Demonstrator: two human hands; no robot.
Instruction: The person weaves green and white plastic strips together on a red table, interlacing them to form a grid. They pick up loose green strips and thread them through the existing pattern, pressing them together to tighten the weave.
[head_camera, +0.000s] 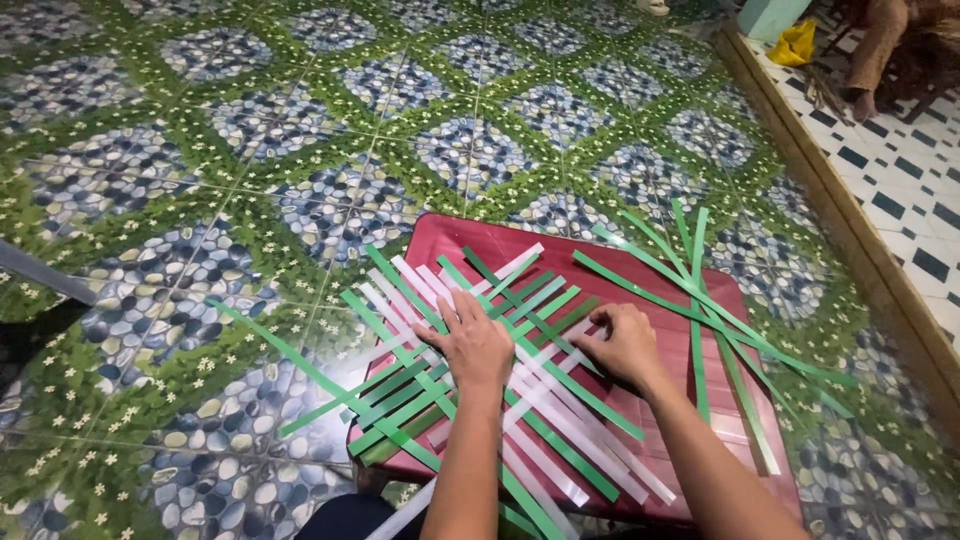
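A flat weave of green and white plastic strips (520, 300) lies on a dark red board (450, 235) on the floor. My left hand (474, 340) rests flat on the woven part, fingers spread, pressing the strips down. Beside it, my right hand (625, 342) has its fingers curled at the edge of the weave, pinching or pushing a strip end there; I cannot tell which strip. Long strip ends stick out past the board toward me and to the left.
A loose bundle of green strips (700, 290) lies fanned across the board's right side. The floor is patterned green and blue tile (250, 120). A wooden threshold (830, 190) runs along the right, with a seated person's leg (880, 50) and a yellow object (795, 42) beyond.
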